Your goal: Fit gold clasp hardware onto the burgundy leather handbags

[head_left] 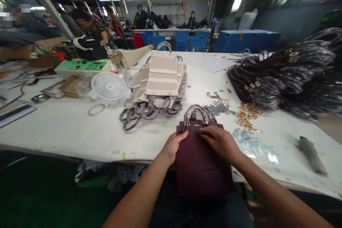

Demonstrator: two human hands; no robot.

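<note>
A dark maroon handbag panel (199,164) hangs over the near table edge towards my lap, its plastic-wrapped handles (199,112) at the top. My left hand (172,146) grips the panel's left edge, thumb flat on the front near the handle base. With fingertips pinched, my right hand (220,140) is at the upper middle of the panel, on a small metal fitting (200,133). The fitting's exact shape is too small to make out. Beyond the panel lies a pile of beige-backed bag panels (162,78) with wrapped handles.
Gold metal fittings (247,115), grey metal pieces (220,107) and clear plastic strips (252,142) lie to the right. Behind them rises a heap of maroon panels (259,78). A white fan (109,86), tape roll (96,109) and green-topped machine (82,65) stand left. A co-worker (93,30) sits beyond.
</note>
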